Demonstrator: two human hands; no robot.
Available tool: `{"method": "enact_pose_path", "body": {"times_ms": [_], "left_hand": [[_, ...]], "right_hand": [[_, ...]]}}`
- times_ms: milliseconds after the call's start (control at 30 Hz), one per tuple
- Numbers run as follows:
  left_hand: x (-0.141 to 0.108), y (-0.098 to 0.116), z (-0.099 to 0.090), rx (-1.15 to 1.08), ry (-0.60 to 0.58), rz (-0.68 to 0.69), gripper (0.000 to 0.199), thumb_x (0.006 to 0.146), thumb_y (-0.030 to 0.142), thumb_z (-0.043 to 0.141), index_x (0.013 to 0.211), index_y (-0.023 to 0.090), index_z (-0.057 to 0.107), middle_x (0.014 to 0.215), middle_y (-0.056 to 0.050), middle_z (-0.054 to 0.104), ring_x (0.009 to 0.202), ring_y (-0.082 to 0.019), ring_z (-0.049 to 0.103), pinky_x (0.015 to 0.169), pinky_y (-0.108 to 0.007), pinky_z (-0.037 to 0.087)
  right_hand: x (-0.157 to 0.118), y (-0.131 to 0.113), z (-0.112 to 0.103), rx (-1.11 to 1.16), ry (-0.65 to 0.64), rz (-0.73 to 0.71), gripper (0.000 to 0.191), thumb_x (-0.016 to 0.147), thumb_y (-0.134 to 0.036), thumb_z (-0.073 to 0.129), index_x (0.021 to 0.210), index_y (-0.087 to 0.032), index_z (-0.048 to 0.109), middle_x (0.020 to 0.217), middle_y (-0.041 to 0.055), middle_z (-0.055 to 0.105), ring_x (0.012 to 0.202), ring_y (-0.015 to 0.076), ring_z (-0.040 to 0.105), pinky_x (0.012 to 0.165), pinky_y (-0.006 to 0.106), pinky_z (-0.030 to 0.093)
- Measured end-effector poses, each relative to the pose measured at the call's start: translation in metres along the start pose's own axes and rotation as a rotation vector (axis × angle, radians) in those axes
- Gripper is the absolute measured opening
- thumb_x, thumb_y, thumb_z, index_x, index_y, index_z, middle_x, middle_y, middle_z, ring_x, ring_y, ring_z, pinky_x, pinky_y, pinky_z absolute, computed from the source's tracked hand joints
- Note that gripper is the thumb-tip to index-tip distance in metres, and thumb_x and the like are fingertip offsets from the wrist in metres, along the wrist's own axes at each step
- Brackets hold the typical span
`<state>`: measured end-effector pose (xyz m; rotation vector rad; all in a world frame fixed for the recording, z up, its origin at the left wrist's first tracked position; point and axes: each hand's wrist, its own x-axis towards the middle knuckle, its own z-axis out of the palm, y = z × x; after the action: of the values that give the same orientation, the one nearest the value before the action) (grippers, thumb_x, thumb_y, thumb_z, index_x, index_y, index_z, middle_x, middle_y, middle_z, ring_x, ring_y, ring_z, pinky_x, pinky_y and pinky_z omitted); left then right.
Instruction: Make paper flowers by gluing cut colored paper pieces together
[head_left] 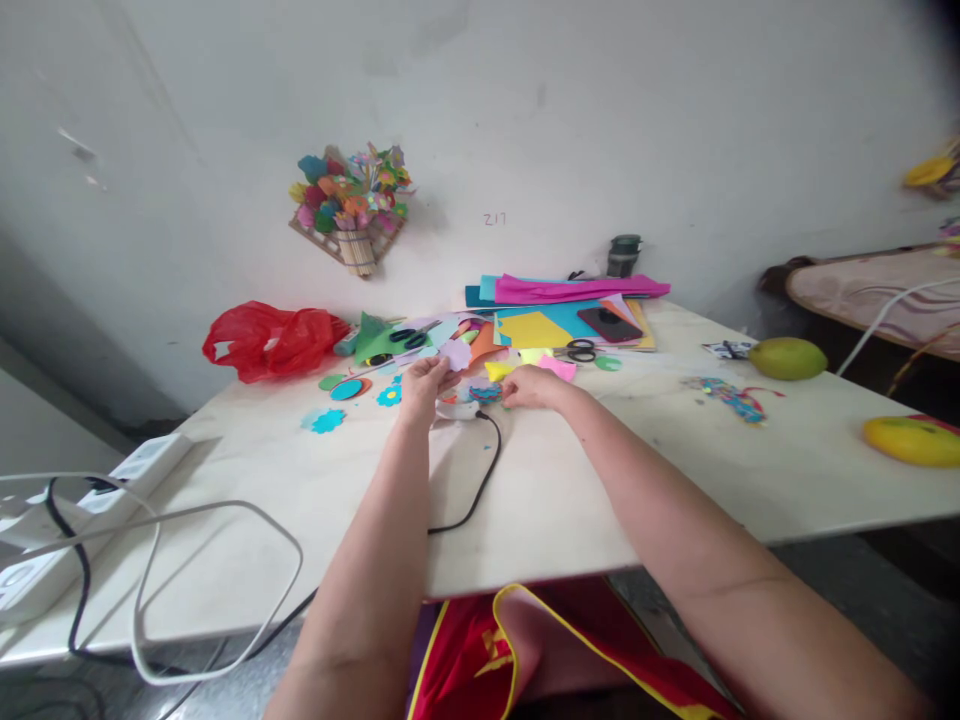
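Observation:
My left hand (429,385) pinches a pale lilac paper flower cutout (456,355) with a scalloped edge. Just right of it, my right hand (529,388) is lowered to the table with its fingertips pressed together; whatever they hold, if anything, is too small to make out. Small blue paper pieces (486,394) lie between the two hands. Below them rests a white device (456,410) with a black cord (491,470), partly hidden by my left hand. A yellow paper piece (498,371) and a pink one (559,369) lie beside my right hand.
Black scissors (409,336) and a second pair (581,350) lie among coloured sheets, with a phone (609,324) on top. A red plastic bag (271,340) sits at the back left. A white power strip (97,520) with loose cables is at left, mangoes (787,358) at right.

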<state>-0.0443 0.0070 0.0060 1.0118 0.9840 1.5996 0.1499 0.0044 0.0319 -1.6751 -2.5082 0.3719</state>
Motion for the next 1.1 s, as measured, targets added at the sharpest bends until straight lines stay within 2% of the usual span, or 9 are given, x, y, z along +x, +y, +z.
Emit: {"method": "enact_pose_path", "body": {"times_ms": [100, 367, 533, 667, 767, 867, 967, 1100], "left_hand": [[-0.001, 0.001, 0.001, -0.001, -0.013, 0.002, 0.022, 0.068, 0.026, 0.075, 0.072, 0.014, 0.057, 0.065, -0.003, 0.067, 0.065, -0.016, 0.068, 0.069, -0.028, 0.056], [-0.002, 0.001, 0.002, 0.009, -0.034, 0.001, 0.027, 0.066, 0.030, 0.077, 0.070, 0.015, 0.055, 0.063, -0.002, 0.066, 0.069, -0.019, 0.070, 0.075, -0.033, 0.056], [-0.003, 0.001, 0.002, 0.013, -0.035, 0.009, 0.027, 0.066, 0.030, 0.077, 0.071, 0.015, 0.056, 0.061, -0.001, 0.065, 0.069, -0.018, 0.070, 0.073, -0.031, 0.057], [-0.004, 0.003, 0.003, 0.007, -0.047, 0.016, 0.026, 0.065, 0.030, 0.077, 0.071, 0.015, 0.057, 0.063, -0.002, 0.066, 0.069, -0.018, 0.070, 0.071, -0.030, 0.057], [-0.004, 0.003, 0.003, 0.009, -0.041, 0.006, 0.026, 0.066, 0.029, 0.077, 0.071, 0.014, 0.057, 0.064, -0.003, 0.067, 0.069, -0.019, 0.070, 0.072, -0.032, 0.057], [-0.004, 0.003, 0.003, 0.014, -0.039, 0.002, 0.023, 0.068, 0.028, 0.075, 0.073, 0.014, 0.058, 0.066, -0.004, 0.068, 0.070, -0.019, 0.070, 0.074, -0.033, 0.057], [-0.003, 0.002, 0.004, 0.028, -0.053, 0.003, 0.021, 0.069, 0.029, 0.074, 0.075, 0.014, 0.060, 0.066, -0.004, 0.067, 0.071, -0.019, 0.070, 0.072, -0.032, 0.057], [-0.006, 0.001, 0.008, 0.061, -0.116, -0.017, 0.026, 0.067, 0.032, 0.076, 0.075, 0.014, 0.060, 0.062, -0.003, 0.066, 0.067, -0.018, 0.070, 0.066, -0.029, 0.056]], "right_hand": [[0.001, 0.001, 0.002, -0.031, -0.019, -0.012, 0.018, 0.074, -0.027, 0.064, 0.089, -0.022, 0.074, 0.095, 0.0019, 0.073, 0.085, 0.0181, 0.064, 0.059, 0.023, 0.037], [0.007, 0.007, 0.011, -0.115, 0.013, -0.076, 0.014, 0.073, -0.025, 0.066, 0.085, -0.023, 0.072, 0.096, 0.0027, 0.072, 0.087, 0.0197, 0.064, 0.062, 0.024, 0.038], [0.010, 0.010, 0.014, -0.073, 0.031, -0.084, 0.011, 0.071, -0.025, 0.067, 0.081, -0.023, 0.071, 0.091, 0.0016, 0.071, 0.081, 0.0174, 0.063, 0.061, 0.023, 0.038], [0.016, 0.016, 0.019, 0.040, 0.047, -0.148, 0.006, 0.068, -0.016, 0.067, 0.073, -0.018, 0.068, 0.079, 0.0003, 0.069, 0.073, 0.0138, 0.061, 0.060, 0.021, 0.039], [0.017, 0.017, 0.021, 0.179, 0.081, -0.172, 0.008, 0.064, -0.008, 0.065, 0.066, -0.016, 0.063, 0.067, -0.0011, 0.063, 0.064, 0.0117, 0.058, 0.056, 0.020, 0.039], [0.013, 0.013, 0.017, 0.470, 0.105, -0.123, 0.012, 0.065, -0.005, 0.062, 0.064, -0.015, 0.056, 0.058, -0.0040, 0.056, 0.053, 0.0097, 0.055, 0.051, 0.019, 0.041], [0.008, 0.008, 0.011, 0.799, 0.132, -0.127, 0.015, 0.067, -0.011, 0.066, 0.065, -0.016, 0.052, 0.053, -0.0057, 0.054, 0.047, 0.0089, 0.054, 0.050, 0.021, 0.045], [0.007, 0.007, 0.007, 1.087, 0.190, -0.182, 0.023, 0.064, -0.023, 0.074, 0.068, -0.017, 0.052, 0.050, -0.0048, 0.057, 0.046, 0.0099, 0.055, 0.051, 0.023, 0.048]]}}
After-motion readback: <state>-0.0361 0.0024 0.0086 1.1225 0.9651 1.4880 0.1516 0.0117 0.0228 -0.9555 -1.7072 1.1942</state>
